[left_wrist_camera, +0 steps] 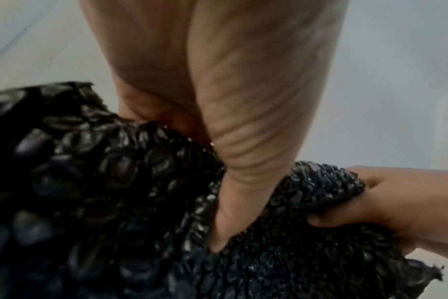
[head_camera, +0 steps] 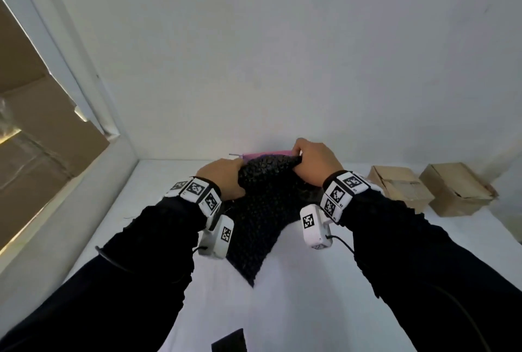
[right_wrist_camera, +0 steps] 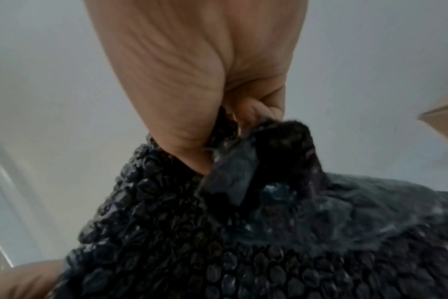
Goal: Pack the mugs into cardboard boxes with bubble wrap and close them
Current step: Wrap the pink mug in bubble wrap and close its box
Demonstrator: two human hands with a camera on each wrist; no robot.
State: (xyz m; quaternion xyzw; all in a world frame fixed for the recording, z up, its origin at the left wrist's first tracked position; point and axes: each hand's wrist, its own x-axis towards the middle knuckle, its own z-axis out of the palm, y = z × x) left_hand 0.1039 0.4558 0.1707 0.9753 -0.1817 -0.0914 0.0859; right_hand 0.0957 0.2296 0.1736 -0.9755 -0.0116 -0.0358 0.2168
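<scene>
Your left hand (head_camera: 223, 178) grips the black bubble wrap (head_camera: 262, 210) at its upper left edge, the fingers curled into the sheet and the thumb (left_wrist_camera: 233, 212) pressed down on top of it. Your right hand (head_camera: 315, 164) pinches the upper right edge, the fingers folded round a bunched fold (right_wrist_camera: 281, 129) of the wrap. The sheet sits at the centre of the white table (head_camera: 310, 309), lifted along its far edge between your hands, its near corner trailing toward 6 o'clock and lying flat on the table. A pink thing (head_camera: 264, 153) shows just behind the wrap at 12 o'clock, against the wall; you cannot tell what it is. Two closed cardboard boxes (head_camera: 401, 186) stand side by side at 3 o'clock, well apart from the wrap. A small black object (head_camera: 230, 341) lies at the near table edge at 6 o'clock. No mug is visible from any view.
</scene>
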